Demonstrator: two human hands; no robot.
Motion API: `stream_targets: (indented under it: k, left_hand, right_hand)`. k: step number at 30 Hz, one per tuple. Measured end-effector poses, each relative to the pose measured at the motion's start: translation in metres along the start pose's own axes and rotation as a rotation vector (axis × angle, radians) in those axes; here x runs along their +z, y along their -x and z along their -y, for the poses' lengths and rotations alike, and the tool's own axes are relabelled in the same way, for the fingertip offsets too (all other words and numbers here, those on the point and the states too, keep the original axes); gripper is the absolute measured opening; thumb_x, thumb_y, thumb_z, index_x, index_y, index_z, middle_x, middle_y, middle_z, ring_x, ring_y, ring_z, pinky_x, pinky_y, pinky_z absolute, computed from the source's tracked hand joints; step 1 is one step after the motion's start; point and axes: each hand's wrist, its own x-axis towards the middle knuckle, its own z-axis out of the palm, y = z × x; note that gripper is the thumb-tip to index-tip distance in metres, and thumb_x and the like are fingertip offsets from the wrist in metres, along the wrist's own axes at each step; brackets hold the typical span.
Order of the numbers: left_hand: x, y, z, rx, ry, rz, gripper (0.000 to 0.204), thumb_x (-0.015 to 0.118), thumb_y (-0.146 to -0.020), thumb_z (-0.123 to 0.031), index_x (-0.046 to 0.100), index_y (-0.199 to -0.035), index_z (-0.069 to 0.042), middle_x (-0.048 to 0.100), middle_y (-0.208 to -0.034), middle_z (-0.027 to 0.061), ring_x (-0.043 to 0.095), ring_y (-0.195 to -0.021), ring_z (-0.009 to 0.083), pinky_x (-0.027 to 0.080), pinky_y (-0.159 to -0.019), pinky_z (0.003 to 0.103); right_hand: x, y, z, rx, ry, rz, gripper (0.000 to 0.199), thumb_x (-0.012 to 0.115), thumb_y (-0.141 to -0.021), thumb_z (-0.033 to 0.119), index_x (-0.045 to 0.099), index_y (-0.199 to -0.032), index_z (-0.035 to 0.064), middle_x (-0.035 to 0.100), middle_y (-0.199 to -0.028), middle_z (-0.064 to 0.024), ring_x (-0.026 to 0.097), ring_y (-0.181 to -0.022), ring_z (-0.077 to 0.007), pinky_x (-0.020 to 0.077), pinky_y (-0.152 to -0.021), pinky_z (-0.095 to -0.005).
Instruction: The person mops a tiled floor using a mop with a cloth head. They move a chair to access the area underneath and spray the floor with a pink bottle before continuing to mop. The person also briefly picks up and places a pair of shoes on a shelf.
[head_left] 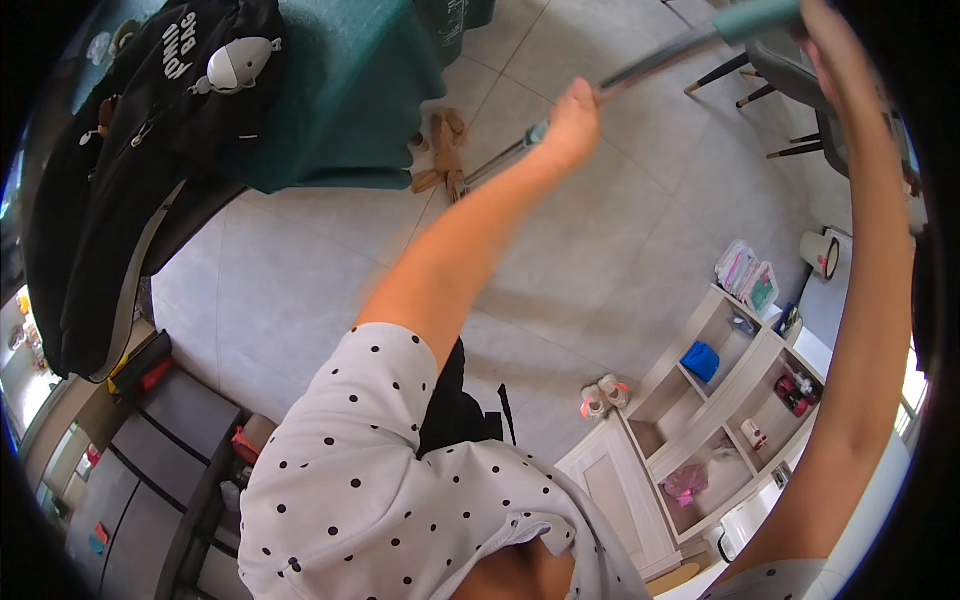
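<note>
Both of my hands grip a long pole with a grey metal shaft [665,62] and green sleeves. My left hand [572,128] is closed around its middle, over the floor. At the pole's upper end, by the green grip [757,18], is my right hand [830,45], raised high at the right and slightly blurred. The pole slants down to the left, and its far end reaches a brown, cloth-like thing [447,150] on the floor beside the green tablecloth. What kind of head the pole has cannot be made out.
A black jacket [100,200] and a grey-white pouch [240,65] lie by the green tablecloth [340,110]. Grey chairs [790,80] stand at the upper right. A pale shelf unit [690,400] is at the lower right, with shoes [604,397] beside it. A grey sofa [150,450] sits lower left.
</note>
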Motion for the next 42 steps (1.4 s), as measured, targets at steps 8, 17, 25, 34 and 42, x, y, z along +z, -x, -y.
stream_targets:
  k: [8,17,25,34,42]
  left_hand:
    - [0.026,0.068,-0.051,0.187,-0.14,0.129,0.016,0.046,-0.081,-0.013,0.04,-0.085,0.002,0.049,-0.081,0.0223,0.048,-0.08,0.0381,0.039,-0.069,0.044]
    - [0.041,0.084,-0.006,0.173,0.014,0.347,0.013,0.044,-0.081,-0.012,0.043,-0.084,0.0,0.051,-0.082,0.0218,0.049,-0.078,0.0389,0.039,-0.068,0.043]
    - [0.07,0.173,-0.067,0.478,-0.137,0.765,0.006,0.04,-0.08,-0.007,0.041,-0.084,-0.003,0.049,-0.086,0.0174,0.049,-0.081,0.0348,0.039,-0.071,0.042]
    - [0.004,0.178,0.003,0.55,-0.375,0.633,0.01,0.045,-0.079,-0.013,0.042,-0.086,-0.006,0.049,-0.083,0.0131,0.05,-0.082,0.0299,0.038,-0.072,0.042]
    - [0.047,0.192,0.036,0.519,-0.253,1.144,0.011,0.042,-0.079,-0.011,0.043,-0.087,-0.003,0.051,-0.091,0.0158,0.048,-0.085,0.0331,0.036,-0.074,0.044]
  right_hand:
    - [-0.122,0.02,-0.041,0.086,-0.27,0.258,0.035,0.056,-0.082,0.022,0.052,-0.1,-0.0078,0.056,-0.1,-0.0165,0.054,-0.099,-0.0238,0.0359,-0.095,-0.031]
    - [-0.116,0.091,-0.069,0.237,-0.216,-0.184,0.031,0.054,-0.082,0.017,0.051,-0.095,-0.0107,0.057,-0.095,-0.018,0.056,-0.093,-0.0258,0.0431,-0.087,-0.0335]
    - [-0.253,0.221,-0.068,0.319,-0.27,-0.511,0.026,0.049,-0.086,0.016,0.044,-0.092,-0.0089,0.05,-0.097,-0.0174,0.052,-0.094,-0.0286,0.0415,-0.089,-0.0451]
    - [-0.197,0.312,-0.102,0.196,-0.564,-0.269,0.014,0.044,-0.087,0.015,0.044,-0.093,0.0017,0.05,-0.093,-0.0142,0.049,-0.095,-0.0274,0.0337,-0.093,-0.0511]
    - [-0.205,0.357,-0.136,0.584,-0.483,-0.74,0.03,0.05,-0.086,0.017,0.046,-0.102,-0.0076,0.05,-0.104,-0.0145,0.049,-0.101,-0.0247,0.0374,-0.094,-0.0382]
